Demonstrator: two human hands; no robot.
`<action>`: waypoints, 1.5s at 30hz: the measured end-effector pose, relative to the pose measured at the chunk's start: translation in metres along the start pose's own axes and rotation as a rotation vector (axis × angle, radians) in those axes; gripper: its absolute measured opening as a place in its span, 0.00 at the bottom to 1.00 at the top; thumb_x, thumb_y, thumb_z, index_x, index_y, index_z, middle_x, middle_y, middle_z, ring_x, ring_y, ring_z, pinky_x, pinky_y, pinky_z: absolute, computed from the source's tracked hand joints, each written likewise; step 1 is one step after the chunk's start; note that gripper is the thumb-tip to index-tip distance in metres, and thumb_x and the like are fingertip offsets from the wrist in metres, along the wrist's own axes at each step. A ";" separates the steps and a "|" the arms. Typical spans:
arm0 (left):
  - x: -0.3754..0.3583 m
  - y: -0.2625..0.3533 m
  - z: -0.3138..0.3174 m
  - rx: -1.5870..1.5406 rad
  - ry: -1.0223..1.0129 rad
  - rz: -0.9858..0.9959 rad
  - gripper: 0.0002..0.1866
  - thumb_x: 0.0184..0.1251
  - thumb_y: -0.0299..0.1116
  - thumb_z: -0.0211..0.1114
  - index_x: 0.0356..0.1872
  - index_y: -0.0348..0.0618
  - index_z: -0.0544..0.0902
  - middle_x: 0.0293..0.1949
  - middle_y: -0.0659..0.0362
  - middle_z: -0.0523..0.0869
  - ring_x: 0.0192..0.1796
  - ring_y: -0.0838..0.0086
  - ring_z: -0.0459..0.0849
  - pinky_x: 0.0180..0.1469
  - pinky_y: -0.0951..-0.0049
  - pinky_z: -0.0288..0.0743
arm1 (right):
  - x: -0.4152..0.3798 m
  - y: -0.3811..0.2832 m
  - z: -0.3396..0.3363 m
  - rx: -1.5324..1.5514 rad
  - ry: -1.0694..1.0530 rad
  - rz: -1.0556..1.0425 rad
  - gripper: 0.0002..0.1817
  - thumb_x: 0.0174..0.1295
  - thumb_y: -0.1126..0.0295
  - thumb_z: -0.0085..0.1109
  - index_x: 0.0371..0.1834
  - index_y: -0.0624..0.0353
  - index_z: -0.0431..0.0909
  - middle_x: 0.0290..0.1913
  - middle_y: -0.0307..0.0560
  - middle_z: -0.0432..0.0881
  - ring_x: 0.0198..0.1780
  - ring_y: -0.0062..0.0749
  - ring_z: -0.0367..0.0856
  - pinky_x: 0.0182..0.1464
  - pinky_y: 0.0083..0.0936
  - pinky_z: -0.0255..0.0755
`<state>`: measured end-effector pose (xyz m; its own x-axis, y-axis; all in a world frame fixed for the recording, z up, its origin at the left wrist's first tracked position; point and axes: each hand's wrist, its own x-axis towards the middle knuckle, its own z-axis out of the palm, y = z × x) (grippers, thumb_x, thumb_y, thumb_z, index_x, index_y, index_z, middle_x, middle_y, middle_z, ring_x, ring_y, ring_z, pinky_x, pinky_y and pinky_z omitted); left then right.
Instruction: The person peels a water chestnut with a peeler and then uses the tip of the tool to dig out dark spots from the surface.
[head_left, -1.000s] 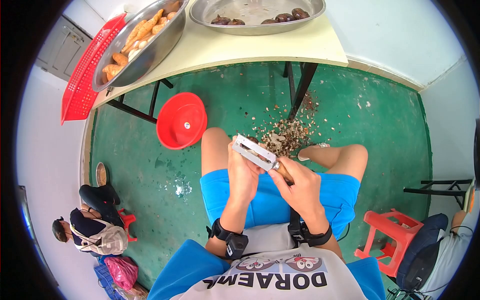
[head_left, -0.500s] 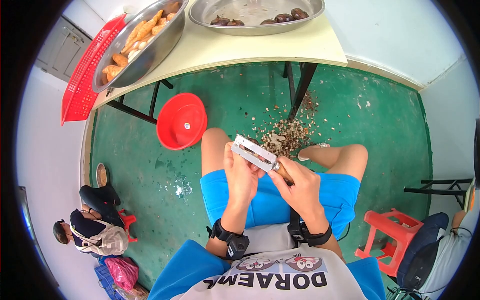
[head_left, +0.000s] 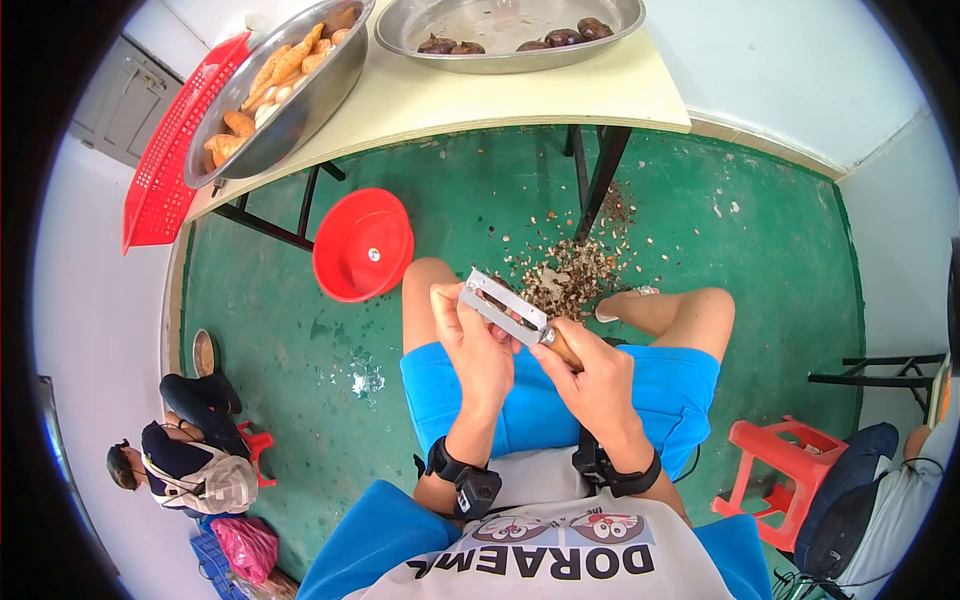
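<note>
My right hand (head_left: 592, 372) is closed around the wooden handle of a peeler (head_left: 505, 308) with a wide, slotted metal head. Behind that head, the fingers of my left hand (head_left: 478, 345) are curled around a dark brown water chestnut, mostly hidden by the metal; bits of its dark skin show at the upper edge and through the slot. The peeler lies across it, above my lap. More dark water chestnuts (head_left: 565, 37) rest in a shallow metal tray (head_left: 500, 62) on the table.
A steel basin (head_left: 335, 95) of peeled orange and white pieces and a red basket (head_left: 165, 165) stand on the table (head_left: 430, 115). A red tub (head_left: 362, 245) and scattered peelings (head_left: 570, 280) are on the green floor. A person (head_left: 190, 450) sits left; a red stool (head_left: 780, 470) stands right.
The peeler and my right hand have shifted slightly left. My left index finger has lifted a little away from the peeler's head.
</note>
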<state>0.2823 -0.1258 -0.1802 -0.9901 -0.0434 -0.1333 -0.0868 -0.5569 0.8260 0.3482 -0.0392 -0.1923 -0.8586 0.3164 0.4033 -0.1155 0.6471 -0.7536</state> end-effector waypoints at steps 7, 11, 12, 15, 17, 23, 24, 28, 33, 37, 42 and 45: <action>-0.019 -0.007 0.001 0.049 -0.182 0.001 0.05 0.66 0.34 0.42 0.32 0.47 0.61 0.18 0.61 0.67 0.14 0.81 0.64 0.11 0.82 0.56 | 0.010 0.017 -0.010 -0.006 0.001 0.363 0.13 0.54 0.63 0.58 0.36 0.60 0.75 0.19 0.50 0.75 0.18 0.38 0.74 0.21 0.26 0.66; -0.011 -0.004 0.006 0.111 -0.136 -0.178 0.11 0.67 0.42 0.41 0.33 0.46 0.63 0.17 0.61 0.66 0.16 0.80 0.62 0.12 0.82 0.54 | 0.010 0.026 -0.014 0.201 0.205 0.364 0.13 0.56 0.64 0.56 0.36 0.63 0.74 0.17 0.43 0.74 0.17 0.20 0.68 0.20 0.20 0.64; -0.006 -0.005 0.004 0.067 -0.121 -0.312 0.13 0.67 0.44 0.40 0.34 0.46 0.63 0.17 0.62 0.66 0.16 0.81 0.61 0.13 0.82 0.54 | 0.010 0.026 -0.015 0.191 0.166 0.395 0.13 0.56 0.63 0.56 0.36 0.63 0.74 0.17 0.43 0.74 0.17 0.19 0.68 0.20 0.20 0.63; -0.001 -0.003 0.002 0.026 -0.155 -0.490 0.18 0.67 0.50 0.36 0.35 0.47 0.65 0.17 0.63 0.64 0.18 0.81 0.59 0.15 0.82 0.52 | 0.009 0.022 -0.014 0.194 0.106 0.452 0.13 0.56 0.63 0.57 0.36 0.63 0.74 0.17 0.43 0.73 0.17 0.19 0.68 0.20 0.19 0.63; 0.001 0.002 0.003 -0.006 -0.228 -0.512 0.18 0.67 0.51 0.36 0.35 0.47 0.66 0.17 0.64 0.64 0.19 0.82 0.60 0.15 0.82 0.52 | 0.008 0.021 -0.013 0.227 0.050 0.462 0.13 0.56 0.62 0.57 0.36 0.62 0.74 0.17 0.43 0.73 0.17 0.18 0.67 0.20 0.18 0.63; 0.013 -0.004 -0.013 -0.117 -0.298 -0.543 0.14 0.68 0.47 0.40 0.34 0.49 0.65 0.19 0.66 0.64 0.20 0.85 0.59 0.18 0.84 0.53 | 0.007 0.014 -0.011 0.187 -0.018 0.324 0.14 0.53 0.62 0.59 0.35 0.62 0.75 0.21 0.48 0.76 0.20 0.28 0.75 0.23 0.22 0.67; 0.012 -0.005 -0.013 -0.118 -0.297 -0.542 0.14 0.68 0.47 0.40 0.34 0.49 0.65 0.19 0.66 0.64 0.20 0.85 0.59 0.18 0.84 0.53 | 0.006 0.014 -0.010 0.158 -0.035 0.250 0.14 0.52 0.62 0.60 0.35 0.61 0.75 0.23 0.49 0.77 0.22 0.33 0.77 0.24 0.23 0.69; 0.012 -0.006 -0.013 -0.066 -0.144 -0.454 0.13 0.68 0.46 0.41 0.30 0.49 0.64 0.17 0.66 0.65 0.18 0.85 0.59 0.16 0.84 0.52 | 0.004 0.007 -0.007 0.079 -0.072 0.141 0.15 0.48 0.63 0.62 0.35 0.60 0.75 0.26 0.49 0.79 0.25 0.39 0.79 0.25 0.26 0.71; 0.009 -0.004 -0.007 0.016 -0.027 -0.386 0.13 0.68 0.44 0.41 0.29 0.48 0.62 0.17 0.66 0.65 0.16 0.85 0.58 0.14 0.83 0.54 | 0.004 0.008 -0.005 -0.019 -0.081 0.056 0.15 0.48 0.63 0.62 0.35 0.60 0.74 0.26 0.48 0.79 0.25 0.38 0.79 0.24 0.26 0.71; 0.007 -0.006 -0.006 -0.019 0.033 -0.343 0.10 0.68 0.39 0.40 0.30 0.47 0.62 0.19 0.65 0.67 0.17 0.86 0.61 0.14 0.84 0.57 | 0.003 0.008 -0.004 -0.064 -0.076 0.040 0.16 0.48 0.62 0.63 0.36 0.59 0.74 0.26 0.48 0.79 0.25 0.38 0.79 0.23 0.27 0.71; 0.006 -0.003 -0.009 -0.038 -0.038 -0.260 0.06 0.67 0.34 0.40 0.30 0.47 0.62 0.21 0.64 0.70 0.17 0.88 0.63 0.13 0.85 0.58 | 0.002 0.006 -0.003 -0.040 -0.078 0.064 0.16 0.48 0.61 0.62 0.36 0.60 0.74 0.26 0.48 0.79 0.25 0.38 0.79 0.23 0.27 0.70; 0.003 -0.001 0.001 0.035 0.122 -0.138 0.05 0.66 0.31 0.41 0.31 0.46 0.62 0.20 0.64 0.69 0.15 0.88 0.62 0.11 0.86 0.57 | 0.001 0.004 -0.003 -0.001 -0.089 0.104 0.16 0.49 0.61 0.62 0.36 0.59 0.74 0.26 0.47 0.79 0.25 0.38 0.79 0.23 0.27 0.70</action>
<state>0.2789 -0.1245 -0.1808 -0.9481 -0.0695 -0.3104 -0.2272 -0.5352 0.8136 0.3483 -0.0340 -0.1926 -0.9069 0.3191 0.2750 -0.0227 0.6148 -0.7883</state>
